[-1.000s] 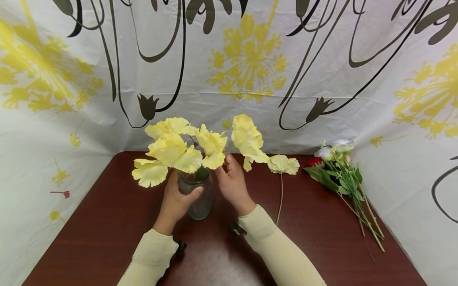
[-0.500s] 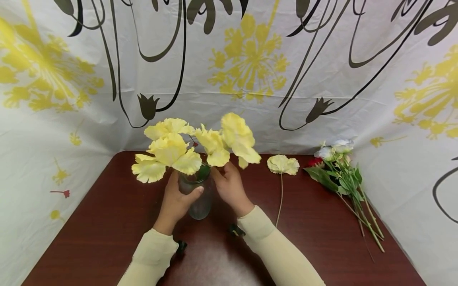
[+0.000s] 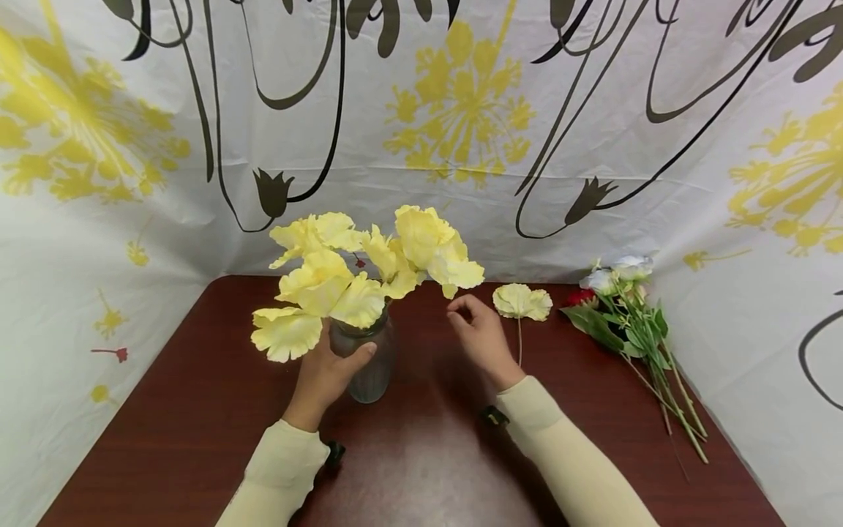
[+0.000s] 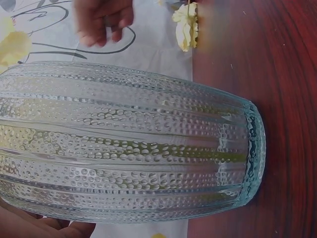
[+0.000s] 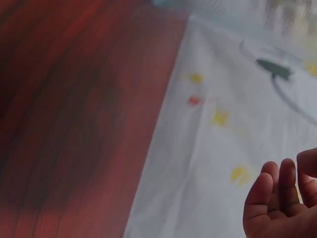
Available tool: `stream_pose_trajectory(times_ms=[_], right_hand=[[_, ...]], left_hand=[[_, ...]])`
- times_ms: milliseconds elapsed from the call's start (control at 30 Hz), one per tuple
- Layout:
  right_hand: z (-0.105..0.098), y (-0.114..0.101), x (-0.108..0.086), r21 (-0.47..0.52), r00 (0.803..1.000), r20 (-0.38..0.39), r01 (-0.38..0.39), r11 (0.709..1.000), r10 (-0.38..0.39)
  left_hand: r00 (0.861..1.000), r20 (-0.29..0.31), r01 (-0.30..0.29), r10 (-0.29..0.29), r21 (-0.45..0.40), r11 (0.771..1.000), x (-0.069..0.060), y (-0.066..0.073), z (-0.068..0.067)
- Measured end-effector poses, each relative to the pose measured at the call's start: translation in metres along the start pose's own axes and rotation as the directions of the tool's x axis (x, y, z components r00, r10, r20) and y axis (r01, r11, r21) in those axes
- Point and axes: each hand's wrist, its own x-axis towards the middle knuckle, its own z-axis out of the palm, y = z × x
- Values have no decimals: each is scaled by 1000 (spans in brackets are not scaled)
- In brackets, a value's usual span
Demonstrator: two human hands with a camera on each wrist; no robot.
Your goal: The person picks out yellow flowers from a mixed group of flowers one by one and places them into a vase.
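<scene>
My left hand [image 3: 327, 373] grips the upper left side of a textured clear glass vase [image 3: 371, 377]; its thumb lies across the front. In the left wrist view the vase [image 4: 133, 148] fills the middle, with green stems blurred behind the glass. Yellow artificial flowers [image 3: 316, 282] stand in the vase and spread over its rim, partly hiding my left fingers. To the right of the vase, my right hand [image 3: 484, 337] hangs above the table, loosely curled and holding nothing. The right wrist view shows the same hand [image 5: 280, 203] with relaxed fingers. Beside it, a single yellow flower [image 3: 522, 301] lies on the table.
A bunch of artificial flowers [image 3: 626, 315] with white and red blooms and green stems lies at the right of the dark red-brown table [image 3: 178, 410]. White patterned cloth [image 3: 395, 146] hangs behind the table and along both sides.
My right hand has let go of a yellow flower that now stands among the others in the vase, then moved right, away from it. The left hand has stayed on the vase.
</scene>
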Motion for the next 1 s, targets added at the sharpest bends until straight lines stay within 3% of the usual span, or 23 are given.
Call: stream_pose_trajectory(times_ms=[200,367,433,500,633,733,867,1000], right_hand=[[-48,39,13,-195,995,-29,-96,976,92],[-81,79,29,-346,982,-34,-185,920,185],[-92,90,32,-369,969,-9,-234,899,249],[-100,99,32,-396,952,14,-275,876,305],[-109,109,30,-381,902,70,-370,847,426],[-109,115,30,-314,867,96,-439,842,488],[-107,120,31,-243,849,125,-475,846,513],[-104,123,30,-194,832,161,-501,843,531]], left_hand=[[990,-41,-137,134,-93,986,4,-4,2],[999,-9,-49,49,-62,997,0,-1,-2],[1000,-1,-16,16,-44,999,-2,0,-4],[1000,-9,-29,28,-49,998,-2,1,-5],[997,-26,-74,72,-69,995,0,-2,-2],[999,-10,-46,46,-67,997,1,-2,-2],[1000,26,17,-16,-52,999,1,-2,-2],[999,36,27,-26,-48,998,1,-2,-1]])
